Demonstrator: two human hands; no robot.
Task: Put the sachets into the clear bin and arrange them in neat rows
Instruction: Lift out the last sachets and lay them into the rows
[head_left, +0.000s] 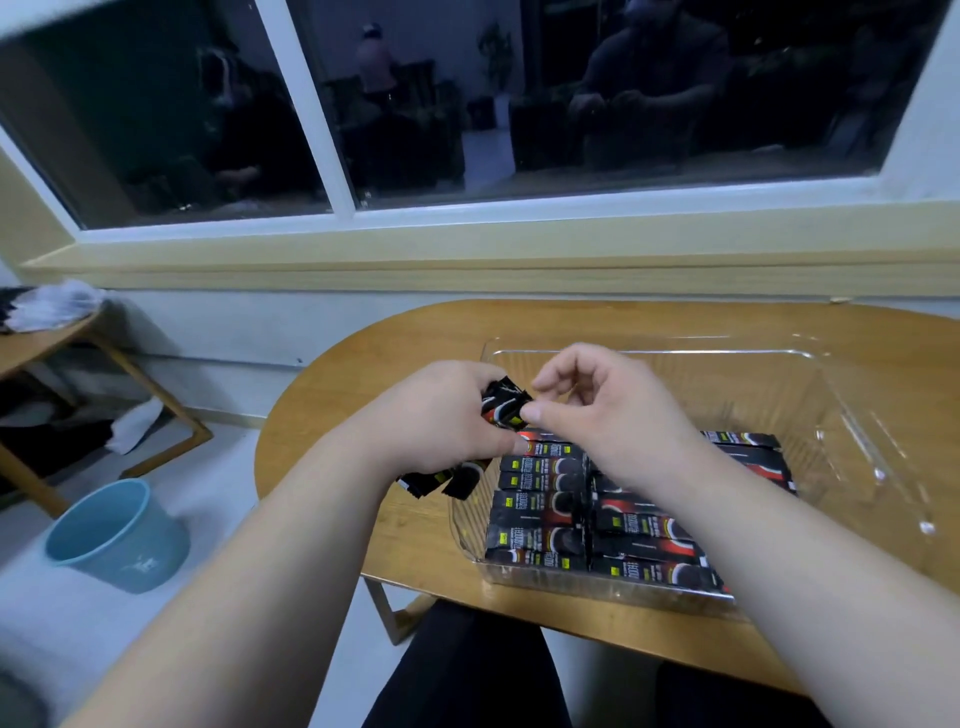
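Observation:
A clear plastic bin (857, 447) stands on the wooden table. Black sachets (545, 514) with red and white print lie side by side in two rows across its near part. My left hand (441, 415) grips a bundle of several black sachets (501, 405) above the bin's left edge; their lower ends stick out below my palm. My right hand (608, 410) hovers just right of the bundle, its fingers loosely curled and its thumb tip touching the top sachet. The far half of the bin holds nothing.
The oval wooden table (363, 374) stands against a wall under a window. A light-blue bucket (114, 535) sits on the floor at left. Another wooden table (47, 343) with white packets stands at far left. My dark-clothed legs are under the table edge.

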